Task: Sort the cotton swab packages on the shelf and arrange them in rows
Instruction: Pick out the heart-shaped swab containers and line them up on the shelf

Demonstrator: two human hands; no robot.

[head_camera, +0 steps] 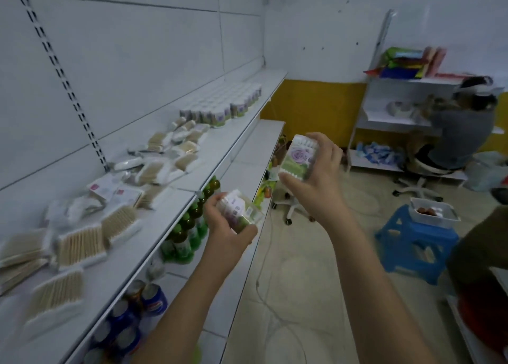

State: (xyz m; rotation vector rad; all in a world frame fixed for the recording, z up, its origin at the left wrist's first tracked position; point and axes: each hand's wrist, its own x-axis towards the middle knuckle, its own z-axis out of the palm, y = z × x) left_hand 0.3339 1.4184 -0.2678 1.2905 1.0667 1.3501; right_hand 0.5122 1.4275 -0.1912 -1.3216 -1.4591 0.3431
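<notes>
My left hand grips a round cotton swab tub with a purple and green label, held in front of the shelf edge. My right hand holds a second tub of the same kind higher up and to the right, over the floor. On the white shelf stand rows of the same tubs at the far end. Flat bags of wooden swabs lie scattered along the near and middle part of the shelf.
Below the shelf stand green bottles and blue cans. A blue stool carrying a white tray stands on the floor at the right. A person crouches by a far shelf unit. A cable runs over the floor.
</notes>
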